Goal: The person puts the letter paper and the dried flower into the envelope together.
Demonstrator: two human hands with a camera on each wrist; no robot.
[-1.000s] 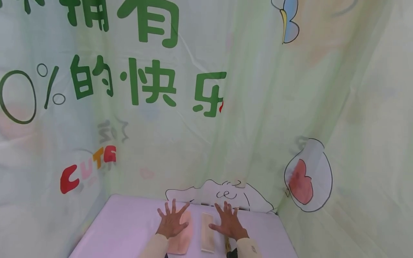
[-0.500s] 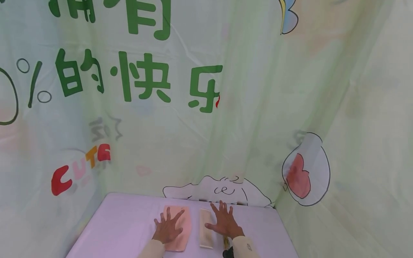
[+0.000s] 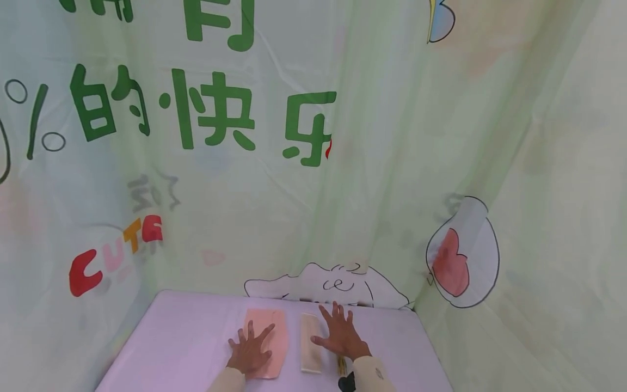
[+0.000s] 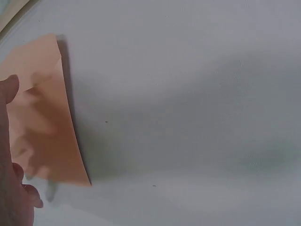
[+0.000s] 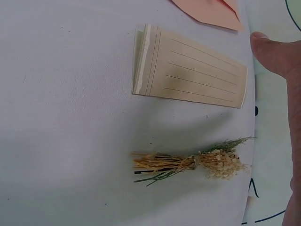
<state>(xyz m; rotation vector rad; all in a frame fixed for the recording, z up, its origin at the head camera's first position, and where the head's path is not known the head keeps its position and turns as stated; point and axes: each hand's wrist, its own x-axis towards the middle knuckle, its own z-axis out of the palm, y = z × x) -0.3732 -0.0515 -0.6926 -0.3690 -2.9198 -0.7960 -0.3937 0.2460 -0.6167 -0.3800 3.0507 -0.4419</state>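
Observation:
My left hand [image 3: 250, 348] is spread, fingers apart, over the left side of a pink envelope [image 3: 278, 343]. In the left wrist view that envelope [image 4: 51, 127] carries the hand's shadow. To the right, my right hand [image 3: 341, 333] also has its fingers spread and holds nothing. Its thumb overlaps the edge of a folded sheet of cream lined paper [image 3: 308, 354] in the head view. The right wrist view gives the paper [image 5: 197, 70] with its ruled lines, and beside it a small bundle of dried flowers [image 5: 178, 162]. My right forearm partly hides that bundle in the head view.
The table [image 3: 181, 337] has a pale lilac cover. A printed curtain [image 3: 235, 218] with green characters hangs right behind its far edge and closes in both sides. A dark object [image 3: 346, 383] shows beside the right sleeve.
My left hand has drawn back toward me and uncovered the envelope's top. The right hand stays spread, with little movement. The head view has shifted slightly.

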